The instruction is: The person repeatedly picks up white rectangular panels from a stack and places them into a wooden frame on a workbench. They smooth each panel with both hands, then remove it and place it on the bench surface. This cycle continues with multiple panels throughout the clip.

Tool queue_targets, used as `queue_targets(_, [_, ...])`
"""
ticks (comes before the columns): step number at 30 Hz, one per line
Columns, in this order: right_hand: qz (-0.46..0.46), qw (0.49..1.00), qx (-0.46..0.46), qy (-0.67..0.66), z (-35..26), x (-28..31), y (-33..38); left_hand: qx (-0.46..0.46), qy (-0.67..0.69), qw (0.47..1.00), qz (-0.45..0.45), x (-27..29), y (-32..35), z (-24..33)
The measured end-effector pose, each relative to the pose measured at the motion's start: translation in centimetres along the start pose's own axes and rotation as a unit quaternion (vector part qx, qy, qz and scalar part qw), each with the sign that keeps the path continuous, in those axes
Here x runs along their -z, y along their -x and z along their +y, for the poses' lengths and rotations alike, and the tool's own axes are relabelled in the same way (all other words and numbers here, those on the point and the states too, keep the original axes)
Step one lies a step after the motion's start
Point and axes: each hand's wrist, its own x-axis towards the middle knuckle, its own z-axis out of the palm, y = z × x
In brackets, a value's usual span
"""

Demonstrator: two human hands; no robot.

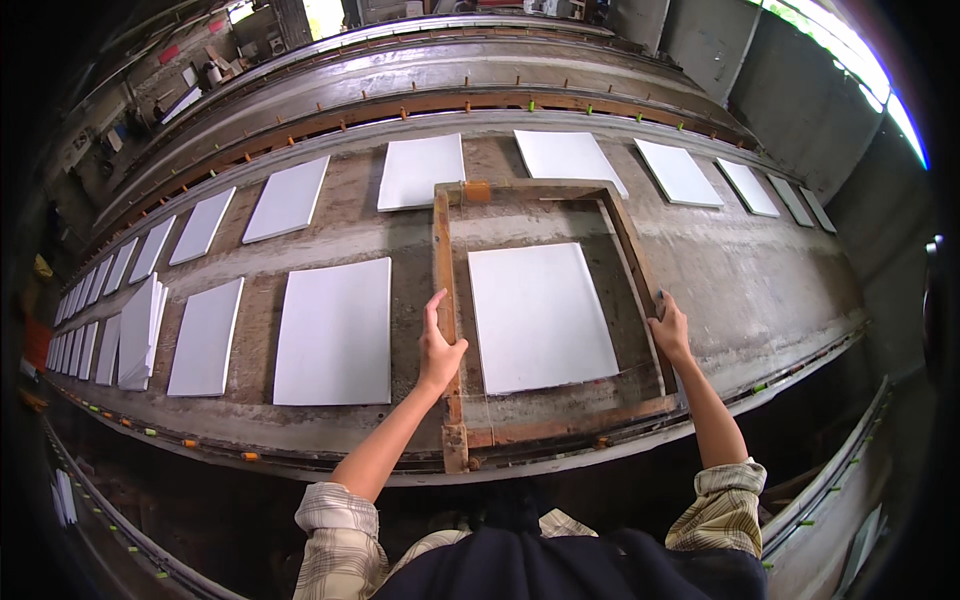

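Observation:
A rectangular wooden frame [570,424] lies over the long table near its front edge. My left hand [438,350] is closed on the frame's left bar, its thumb and a finger showing. On the right bar, my right hand [671,328] grips at about the same height. Inside the frame shows a stack of white sheets [543,318], slightly askew to the bars. Whether mesh spans the frame, I cannot tell. Just left of it sits another white stack [333,332]. The frame's far end comes close to a white stack [422,172] in the back row.
Two rows of white paper stacks run along the long table [740,300]; one stack [140,335] at left has fanned sheets. Small orange and green clips [250,456] dot the front rail. Another long table [400,70] stands beyond, and a grey wall [810,100] rises at right.

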Motion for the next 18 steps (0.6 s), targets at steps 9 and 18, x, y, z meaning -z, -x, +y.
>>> queue_targets(9, [0.042,0.997,-0.042,-0.053,-1.9,5.1,-1.3,0.038,0.120,0.992,-0.014,0.5,-3.8,8.3])
queue_targets(18, [0.091,0.994,-0.001,-0.062,9.1,14.1,-6.3,-0.047,0.048,0.998,0.003,-14.1,-3.9,13.1])
